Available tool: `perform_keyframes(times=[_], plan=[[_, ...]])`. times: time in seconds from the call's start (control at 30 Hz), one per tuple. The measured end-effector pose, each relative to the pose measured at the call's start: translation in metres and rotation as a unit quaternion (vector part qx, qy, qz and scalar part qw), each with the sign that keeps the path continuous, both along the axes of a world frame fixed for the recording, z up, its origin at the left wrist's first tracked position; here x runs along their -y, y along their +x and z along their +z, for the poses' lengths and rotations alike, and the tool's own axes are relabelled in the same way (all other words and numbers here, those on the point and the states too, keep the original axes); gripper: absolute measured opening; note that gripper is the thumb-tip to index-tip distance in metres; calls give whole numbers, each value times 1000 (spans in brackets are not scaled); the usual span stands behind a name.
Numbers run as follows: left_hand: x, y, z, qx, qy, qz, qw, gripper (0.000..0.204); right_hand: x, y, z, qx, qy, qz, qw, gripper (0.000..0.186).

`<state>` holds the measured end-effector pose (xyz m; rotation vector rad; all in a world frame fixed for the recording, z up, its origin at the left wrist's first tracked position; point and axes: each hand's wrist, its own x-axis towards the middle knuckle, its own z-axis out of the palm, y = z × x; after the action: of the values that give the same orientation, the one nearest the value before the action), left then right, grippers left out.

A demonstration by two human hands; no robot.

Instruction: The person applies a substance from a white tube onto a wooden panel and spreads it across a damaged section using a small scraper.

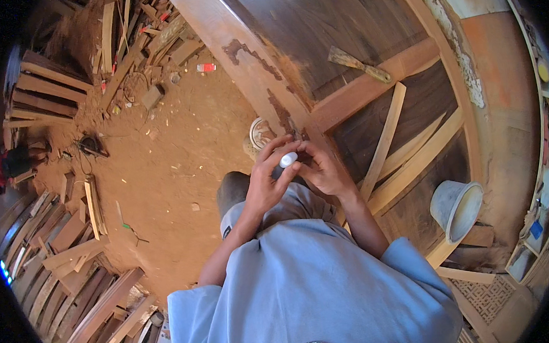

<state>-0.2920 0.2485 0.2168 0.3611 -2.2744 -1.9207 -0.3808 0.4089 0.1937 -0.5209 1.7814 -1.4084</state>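
In the head view, my left hand [265, 178] and my right hand [324, 169] meet at my middle, both with fingers curled round a small dark container with a white top [288, 160]. Just beyond them lies a reddish wooden board [237, 55] with dark, wet-looking patches, part of a large framed dark wood panel [322, 14] to the right. A scraper with a wooden handle [362, 65] rests on that panel. A white tub [260, 132] shows partly behind my fingers, beside my shoe.
Loose wooden strips [382, 146] and a grey bucket [453, 212] are on the right. Stacks of offcuts [65, 257] and scrap wood [47, 90] line the left of the dirt floor [164, 190]. Another person in red [1, 170] is at the far left edge.
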Motion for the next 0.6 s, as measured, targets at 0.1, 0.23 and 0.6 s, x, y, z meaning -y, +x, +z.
perform_keyframes(times=[0.1, 0.23, 0.6], plan=[[1, 4, -1, 8, 3, 2, 1000, 38, 3, -4, 6, 11, -44, -13, 999, 31], [11, 11, 3, 17, 13, 16, 1000, 36, -22, -74, -7, -202, 107, -259, 939, 36], [87, 102, -18, 48, -12, 391, 919, 34, -97, -228, -14, -265, 379, -60, 885, 42]])
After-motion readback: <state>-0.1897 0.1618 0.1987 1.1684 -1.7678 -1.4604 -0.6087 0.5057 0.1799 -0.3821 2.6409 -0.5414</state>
